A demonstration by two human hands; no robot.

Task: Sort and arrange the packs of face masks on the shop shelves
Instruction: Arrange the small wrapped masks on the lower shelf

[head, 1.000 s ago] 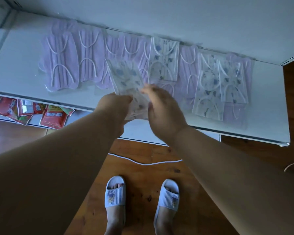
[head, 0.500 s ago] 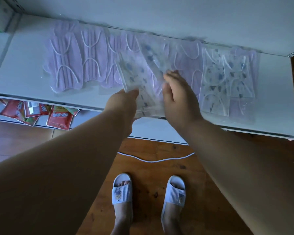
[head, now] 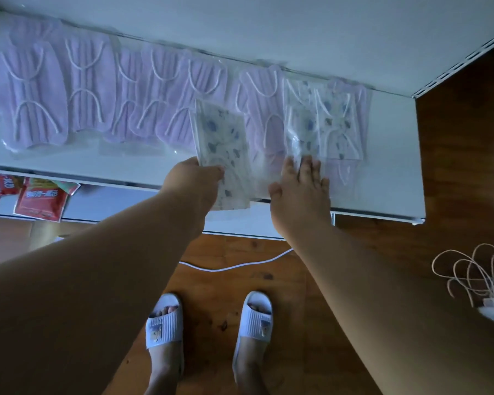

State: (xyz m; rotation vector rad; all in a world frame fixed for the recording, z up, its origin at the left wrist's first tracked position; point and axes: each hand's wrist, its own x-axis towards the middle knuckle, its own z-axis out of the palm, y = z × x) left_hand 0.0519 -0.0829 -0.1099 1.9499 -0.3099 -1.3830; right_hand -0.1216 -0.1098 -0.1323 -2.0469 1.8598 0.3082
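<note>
A white shelf carries a row of clear packs. Several lilac mask packs lie side by side from the left end to the middle. Patterned white mask packs lie overlapping toward the right. My left hand grips a small stack of patterned packs by its near end, over the shelf's front edge. My right hand lies flat with spread fingers, pressing on the near end of a patterned pack at the left of the patterned group.
A lower shelf at the left holds red snack packets. The floor is brown wood with a white cable across it and a coiled cord at the right. My feet in white slippers stand below the shelf.
My right hand has let go of the stack, carried one patterned pack to the right and laid it down beside the patterned group. My left hand still holds the remaining stack.
</note>
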